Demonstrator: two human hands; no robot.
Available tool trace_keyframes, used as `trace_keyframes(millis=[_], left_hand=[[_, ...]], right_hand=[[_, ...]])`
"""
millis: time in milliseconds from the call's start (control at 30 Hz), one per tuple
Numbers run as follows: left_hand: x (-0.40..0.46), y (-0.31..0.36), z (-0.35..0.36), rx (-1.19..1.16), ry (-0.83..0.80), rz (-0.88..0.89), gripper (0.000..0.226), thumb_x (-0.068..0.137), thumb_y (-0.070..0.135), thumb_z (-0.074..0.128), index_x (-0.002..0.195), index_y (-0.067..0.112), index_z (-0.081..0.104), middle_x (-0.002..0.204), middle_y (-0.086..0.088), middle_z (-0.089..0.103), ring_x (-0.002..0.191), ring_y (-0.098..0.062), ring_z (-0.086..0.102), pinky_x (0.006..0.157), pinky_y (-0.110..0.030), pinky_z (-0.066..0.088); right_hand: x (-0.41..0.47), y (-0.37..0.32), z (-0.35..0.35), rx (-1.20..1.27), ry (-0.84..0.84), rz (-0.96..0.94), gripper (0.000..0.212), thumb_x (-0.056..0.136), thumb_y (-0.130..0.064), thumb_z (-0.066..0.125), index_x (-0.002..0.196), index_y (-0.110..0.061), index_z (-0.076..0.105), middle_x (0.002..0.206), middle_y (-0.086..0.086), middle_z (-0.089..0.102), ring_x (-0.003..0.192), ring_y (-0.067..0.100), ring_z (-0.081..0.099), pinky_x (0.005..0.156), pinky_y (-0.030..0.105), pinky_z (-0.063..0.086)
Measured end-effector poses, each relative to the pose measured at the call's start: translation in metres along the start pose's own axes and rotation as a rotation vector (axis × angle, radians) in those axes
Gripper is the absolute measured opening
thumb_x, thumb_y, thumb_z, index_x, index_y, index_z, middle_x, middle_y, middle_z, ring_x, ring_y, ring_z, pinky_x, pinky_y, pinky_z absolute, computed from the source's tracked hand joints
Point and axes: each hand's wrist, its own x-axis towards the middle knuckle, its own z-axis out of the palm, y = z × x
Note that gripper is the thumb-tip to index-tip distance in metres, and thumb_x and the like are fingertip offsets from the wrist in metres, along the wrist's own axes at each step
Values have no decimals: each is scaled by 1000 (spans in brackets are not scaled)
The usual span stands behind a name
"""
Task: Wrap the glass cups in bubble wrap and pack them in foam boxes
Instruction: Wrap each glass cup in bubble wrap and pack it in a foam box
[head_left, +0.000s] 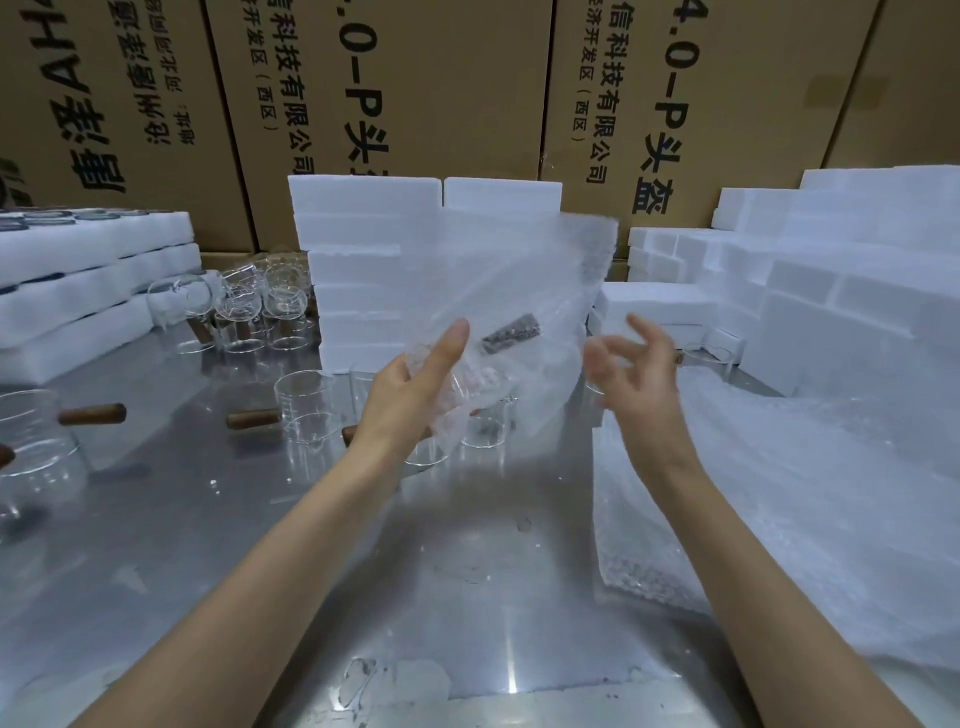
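My left hand (415, 384) holds a glass cup with a brown wooden handle (511, 335) through a sheet of bubble wrap (519, 291), lifted above the steel table (467, 545). The sheet stands up and hides most of the cup. My right hand (636, 369) hovers just right of the sheet, fingers spread and loosely bent, holding nothing. Bare glass cups (304, 410) with wooden handles stand on the table at left and centre. White foam boxes (363, 270) are stacked behind the wrap.
More foam boxes (831, 280) pile up at the right, foam trays with cups (88, 275) at the left. A heap of bubble wrap sheets (779, 493) lies on the table's right side. Cardboard cartons (415, 88) form a wall behind.
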Motion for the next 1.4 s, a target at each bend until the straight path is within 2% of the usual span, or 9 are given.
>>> trace_keyframes(millis=[133, 333, 500, 667, 933, 1100, 1200, 1300, 1400], left_hand=[[-2, -5, 8, 12, -178, 38, 68, 53, 75, 71, 96, 24, 64, 87, 12, 73, 86, -7, 69, 77, -28, 53], [-8, -18, 17, 126, -427, 145, 34, 69, 45, 77, 97, 35, 62, 89, 28, 70, 83, 9, 66, 67, -5, 46], [-10, -29, 25, 272, -491, 168, 39, 71, 39, 76, 107, 29, 64, 96, 8, 73, 88, -6, 69, 77, -24, 55], [-10, -31, 26, 278, -510, 212, 34, 79, 31, 77, 110, 30, 62, 97, 10, 71, 87, -3, 67, 72, -16, 52], [-13, -28, 28, 242, -506, 271, 55, 75, 35, 71, 126, 21, 57, 118, 5, 66, 109, -10, 61, 94, -26, 50], [-15, -29, 28, -54, -557, 217, 40, 85, 8, 67, 125, 7, 58, 119, -3, 67, 116, -17, 60, 95, -25, 47], [-14, -33, 30, -104, -486, 181, 35, 85, 0, 67, 118, 8, 60, 111, -3, 69, 108, -13, 63, 88, -23, 49], [-12, -34, 34, -71, -397, 140, 34, 85, 2, 68, 118, 7, 62, 114, -8, 68, 109, -18, 63, 94, -31, 50], [-11, -35, 37, -19, -316, 115, 33, 84, 4, 69, 112, 20, 65, 105, 9, 72, 103, -3, 65, 88, -18, 51]], right_hand=[[-1, 7, 5, 78, -122, 117, 68, 68, -66, 64, 122, -28, 46, 120, -12, 57, 116, 10, 55, 96, 31, 45], [6, 10, -6, 151, 77, 122, 9, 88, -25, 63, 81, -22, 67, 77, -5, 66, 73, 4, 62, 68, 19, 49], [3, 13, -1, 120, 27, 40, 27, 87, -9, 61, 66, -25, 62, 48, -20, 55, 46, -9, 51, 45, 6, 39], [3, 12, 1, 127, -50, 82, 24, 87, -7, 57, 72, -23, 69, 63, -7, 69, 62, 7, 66, 54, 19, 52], [2, 8, 3, 272, -207, 155, 19, 83, -4, 54, 89, -8, 71, 83, 6, 73, 81, 21, 70, 72, 28, 56], [-5, -1, 5, 206, -369, 186, 26, 75, -9, 50, 83, 14, 59, 75, 16, 60, 70, 26, 55, 60, 30, 43], [-9, -6, 9, 83, -384, 134, 23, 82, -10, 53, 65, -6, 67, 55, -6, 60, 54, 7, 56, 51, 14, 42], [-13, -5, 13, 22, -380, 64, 40, 81, -31, 58, 72, 7, 67, 55, 16, 49, 50, 28, 42, 46, 25, 34], [-13, -2, 12, -101, -259, -22, 36, 89, -38, 58, 73, -10, 74, 71, 20, 66, 68, 33, 59, 65, 33, 47]])
